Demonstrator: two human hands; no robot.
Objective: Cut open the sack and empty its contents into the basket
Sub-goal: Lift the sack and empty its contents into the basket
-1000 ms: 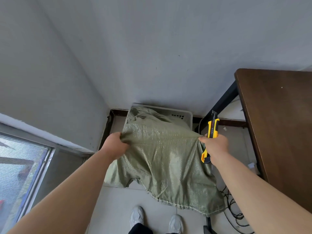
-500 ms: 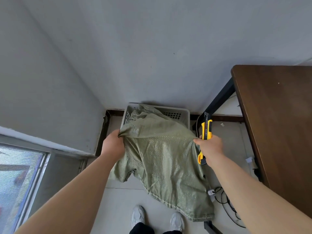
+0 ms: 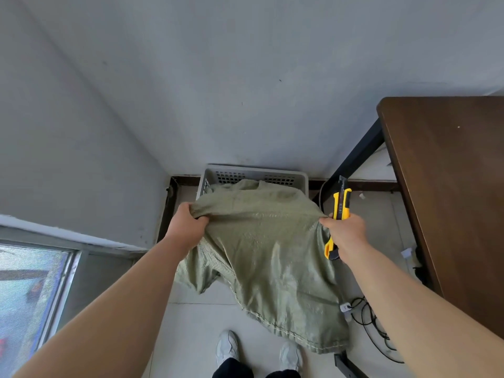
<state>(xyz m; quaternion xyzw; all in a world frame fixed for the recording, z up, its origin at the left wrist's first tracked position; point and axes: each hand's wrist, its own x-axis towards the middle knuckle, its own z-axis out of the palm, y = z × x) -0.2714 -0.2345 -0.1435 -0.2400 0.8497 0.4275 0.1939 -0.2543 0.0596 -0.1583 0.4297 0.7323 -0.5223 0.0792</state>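
A limp green woven sack (image 3: 267, 252) hangs between my hands, its far end drooping into the grey perforated basket (image 3: 253, 174) that stands on the floor against the wall. My left hand (image 3: 186, 223) grips the sack's left fold. My right hand (image 3: 346, 233) pinches the sack's right fold and also holds a yellow and black utility knife (image 3: 341, 205), blade end pointing away from me. The sack's stitched hem hangs low near my feet. What lies inside the basket is hidden by the sack.
A dark brown table (image 3: 450, 186) with black legs stands on the right. Black cables and a white plug (image 3: 365, 317) lie on the floor under it. A window (image 3: 30, 290) is at the lower left. My shoes (image 3: 259, 350) are below the sack.
Both hands have lowered the sack slightly and drawn it toward me, so more of the basket's back wall shows. The grips on the sack and knife are unchanged.
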